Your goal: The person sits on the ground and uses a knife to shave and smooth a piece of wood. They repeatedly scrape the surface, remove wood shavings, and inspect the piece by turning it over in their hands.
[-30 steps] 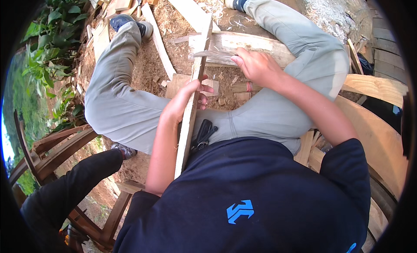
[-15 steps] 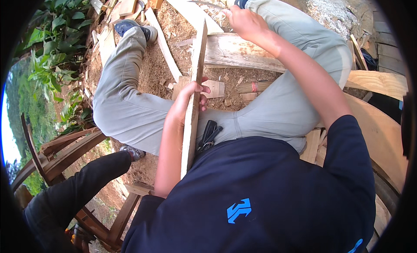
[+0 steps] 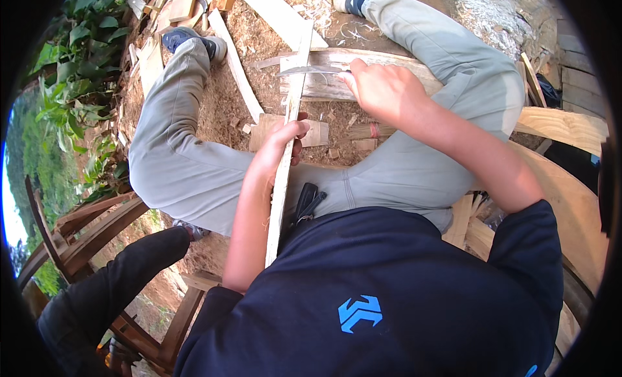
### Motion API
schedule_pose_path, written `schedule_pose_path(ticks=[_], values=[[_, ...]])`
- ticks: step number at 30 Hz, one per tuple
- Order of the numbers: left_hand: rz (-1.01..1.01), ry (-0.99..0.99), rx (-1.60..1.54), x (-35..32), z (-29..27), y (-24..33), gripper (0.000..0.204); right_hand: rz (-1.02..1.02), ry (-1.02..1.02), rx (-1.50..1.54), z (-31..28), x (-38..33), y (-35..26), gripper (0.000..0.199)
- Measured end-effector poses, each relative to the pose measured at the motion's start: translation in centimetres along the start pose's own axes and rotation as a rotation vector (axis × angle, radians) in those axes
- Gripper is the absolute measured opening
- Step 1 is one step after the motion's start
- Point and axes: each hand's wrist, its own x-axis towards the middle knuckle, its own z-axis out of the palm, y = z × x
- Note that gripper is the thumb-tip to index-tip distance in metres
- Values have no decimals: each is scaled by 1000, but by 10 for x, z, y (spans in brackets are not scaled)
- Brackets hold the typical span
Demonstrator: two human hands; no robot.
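Observation:
My left hand point(image 3: 275, 148) is closed around the middle of a long, narrow wooden strip point(image 3: 281, 189). The strip leans away from my belly, its near end against my dark shirt. In my right hand point(image 3: 391, 95) is a knife point(image 3: 310, 70) with a thin, slightly curved blade; its handle is hidden in my fist. The blade lies across the strip's far part, and its tip reaches past the left edge. Beyond and below them, a thick wooden plank point(image 3: 382, 61) rests on the ground between my legs.
Shavings and offcuts litter the dirt. A pale board point(image 3: 275, 14) and a thin slat point(image 3: 234, 66) lie ahead. Large curved timber point(image 3: 564, 202) stands at the right. At the left are leafy plants point(image 3: 81, 59), a wooden frame point(image 3: 103, 231) and another person's dark-clad leg point(image 3: 123, 280).
My right hand has drawn the knife back toward me, bringing its blade from beyond the strip's far end to across it. My left hand keeps its grip, and the strip's face has turned paler.

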Motion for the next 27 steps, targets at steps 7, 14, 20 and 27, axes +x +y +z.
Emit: schedule_pose_path(ticks=[7,14,20,27], values=[[22,-32,50,-1,4,3,65,1,283,-326,8,103,81,47],[-26,-1,-41,-8,5,3,63,66,203,-62,-18,67,40,52],[-28,-2,-16,-3,5,2,61,-111,14,30,-3,-6,1,50],[3,-28,-22,5,-3,2,65,2,203,-119,16,43,23,44]])
